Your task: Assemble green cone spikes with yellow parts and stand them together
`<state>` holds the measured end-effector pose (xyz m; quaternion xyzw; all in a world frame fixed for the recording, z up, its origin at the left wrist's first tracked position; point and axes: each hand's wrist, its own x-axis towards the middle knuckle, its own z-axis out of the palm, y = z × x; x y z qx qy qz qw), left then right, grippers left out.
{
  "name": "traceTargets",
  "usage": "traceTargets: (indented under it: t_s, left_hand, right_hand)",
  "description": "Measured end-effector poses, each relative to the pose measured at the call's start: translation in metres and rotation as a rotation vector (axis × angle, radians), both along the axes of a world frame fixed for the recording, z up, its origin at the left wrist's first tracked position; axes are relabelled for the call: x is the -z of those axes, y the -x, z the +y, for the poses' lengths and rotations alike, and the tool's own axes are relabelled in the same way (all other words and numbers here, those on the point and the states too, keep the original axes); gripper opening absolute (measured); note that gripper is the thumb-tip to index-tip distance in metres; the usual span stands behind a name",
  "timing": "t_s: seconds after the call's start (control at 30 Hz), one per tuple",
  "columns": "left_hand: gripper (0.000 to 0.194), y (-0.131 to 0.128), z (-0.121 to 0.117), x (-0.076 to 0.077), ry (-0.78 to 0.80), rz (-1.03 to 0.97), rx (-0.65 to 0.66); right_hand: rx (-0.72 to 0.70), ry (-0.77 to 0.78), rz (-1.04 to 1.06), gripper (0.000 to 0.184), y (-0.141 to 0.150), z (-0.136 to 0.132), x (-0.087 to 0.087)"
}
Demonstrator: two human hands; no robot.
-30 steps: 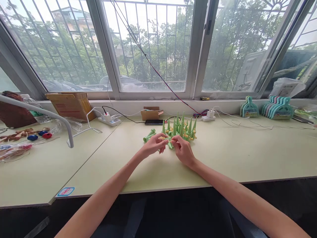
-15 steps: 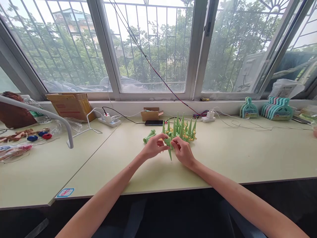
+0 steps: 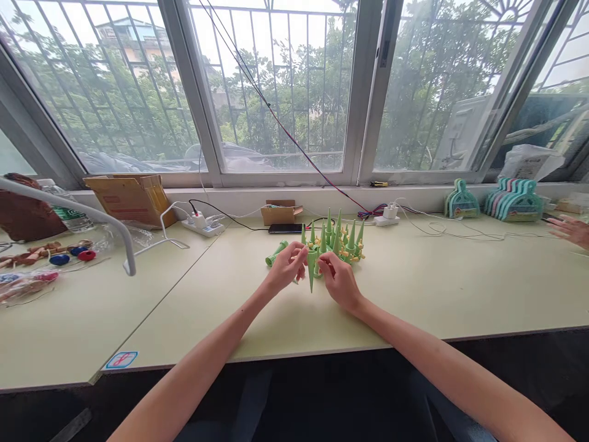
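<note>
Daylight through the windows — sky blown white, edges stretched.

Impossible to make out the exact grip on a green spike, point down between the left hand and the right hand, or anything within the right hand's pinch. Screened in part behind the left hand: a green tube. Blocked low down by the right hand: part of a cluster of upright green spikes. Cropped at right: another person's hand. Cropped at left: a white metal frame, a brown bag. Too small to read: print on teal pieces.
</note>
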<state>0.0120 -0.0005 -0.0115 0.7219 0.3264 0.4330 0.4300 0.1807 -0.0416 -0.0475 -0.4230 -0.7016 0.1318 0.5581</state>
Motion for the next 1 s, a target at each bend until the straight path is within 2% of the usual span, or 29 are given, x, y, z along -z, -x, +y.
traceTargets:
  t_s: [0.07, 0.13, 0.23, 0.33, 0.63, 1.0]
  left_hand:
    - [0.052, 0.000, 0.002, -0.001, 0.061, -0.031, -0.037]
    - [0.062, 0.001, 0.001, -0.003, 0.169, -0.008, -0.017]
    - [0.070, 0.003, -0.001, -0.005, 0.340, 0.079, 0.120]
    - [0.073, 0.003, -0.003, -0.003, 0.429, 0.109, 0.219]
    - [0.072, 0.009, -0.002, -0.004, 0.487, 0.094, 0.325]
    - [0.070, 0.014, 0.005, -0.001, 0.547, 0.077, 0.365]
  right_hand:
    - [0.004, -0.007, 0.002, 0.022, -0.001, 0.000, 0.000]
    - [0.003, -0.020, -0.001, 0.022, -0.001, 0.000, 0.000]
    - [-0.001, -0.036, -0.019, 0.020, -0.001, 0.000, -0.001]
    - [-0.005, -0.045, -0.038, 0.019, -0.001, 0.000, 0.000]
    - [-0.018, -0.052, -0.044, 0.020, -0.003, 0.001, -0.001]
    - [-0.074, -0.049, 0.000, 0.018, -0.004, 0.005, 0.004]
